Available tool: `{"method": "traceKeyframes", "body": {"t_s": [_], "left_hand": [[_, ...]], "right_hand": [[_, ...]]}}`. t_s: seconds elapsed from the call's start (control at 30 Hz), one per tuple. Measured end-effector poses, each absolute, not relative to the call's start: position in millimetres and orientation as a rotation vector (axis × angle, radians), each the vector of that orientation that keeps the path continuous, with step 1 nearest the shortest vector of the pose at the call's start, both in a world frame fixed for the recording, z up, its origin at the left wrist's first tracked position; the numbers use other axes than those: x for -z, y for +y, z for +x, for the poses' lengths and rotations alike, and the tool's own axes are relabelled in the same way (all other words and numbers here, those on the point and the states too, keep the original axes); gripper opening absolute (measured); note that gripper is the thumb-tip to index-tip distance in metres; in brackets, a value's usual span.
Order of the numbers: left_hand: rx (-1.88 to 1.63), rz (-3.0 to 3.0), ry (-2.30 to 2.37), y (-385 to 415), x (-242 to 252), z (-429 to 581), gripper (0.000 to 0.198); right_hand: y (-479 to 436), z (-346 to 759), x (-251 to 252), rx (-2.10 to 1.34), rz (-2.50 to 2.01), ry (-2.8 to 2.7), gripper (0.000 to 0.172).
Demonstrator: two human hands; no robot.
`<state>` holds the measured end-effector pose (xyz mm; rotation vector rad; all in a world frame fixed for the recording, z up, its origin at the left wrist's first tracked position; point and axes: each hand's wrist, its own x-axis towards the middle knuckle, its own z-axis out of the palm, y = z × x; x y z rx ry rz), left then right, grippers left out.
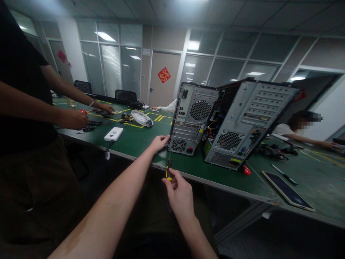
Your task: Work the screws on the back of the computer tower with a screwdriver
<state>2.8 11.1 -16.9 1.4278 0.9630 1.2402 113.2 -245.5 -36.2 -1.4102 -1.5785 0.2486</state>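
My right hand (180,189) pinches the black-and-yellow handle of a screwdriver (169,171) between thumb and fingers. Its thin shaft points up along the left rear edge of an upright computer case (185,135), close to the table's front edge. The screwdriver's tip is too small to make out. My left hand (159,144) is closed at that same left edge, fingertips against the case and some fingers hidden. The case's back panel faces me, with a round fan grille, ports and a power socket. A second computer case (230,138) stands tilted just to its right.
A red-handled tool (246,170) lies by the second case. Farther right are a tablet (287,190), a pen-like tool (284,174) and black cables (276,151). A white box-shaped device (113,134) and a white racket (142,118) lie leftward. Co-workers' hands (74,119) are nearby.
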Motion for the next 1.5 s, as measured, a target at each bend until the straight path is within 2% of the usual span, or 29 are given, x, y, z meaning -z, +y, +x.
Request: {"method": "traceKeyframes", "body": {"t_s": [0.37, 0.57, 0.87, 1.07, 1.3, 1.5], "left_hand": [[-1.246, 1.426, 0.947, 7.7, 16.7, 1.5, 0.06], [-1.246, 1.416, 0.929, 9.0, 19.2, -1.2, 0.062], [-1.247, 1.435, 0.943, 8.6, 20.5, -2.3, 0.066], [-1.245, 1.442, 0.948, 8.6, 20.7, -1.9, 0.065], [-1.245, 1.445, 0.946, 6.3, 19.8, -3.2, 0.063], [-1.246, 1.435, 0.943, 5.7, 19.2, -2.9, 0.064]], "right_hand": [[-254.6, 110.5, 30.0, -0.426, -1.362, -1.491, 0.04], [-253.7, 107.1, 35.6, -0.286, -1.291, -1.581, 0.037], [-254.9, 105.8, 30.8, -0.39, -1.389, -1.493, 0.032], [-257.1, 106.5, 35.1, -0.24, -1.345, -1.608, 0.035], [-259.0, 105.4, 27.9, -0.386, -1.41, -1.495, 0.034], [-258.6, 106.1, 29.9, -0.28, -1.362, -1.593, 0.035]]}}
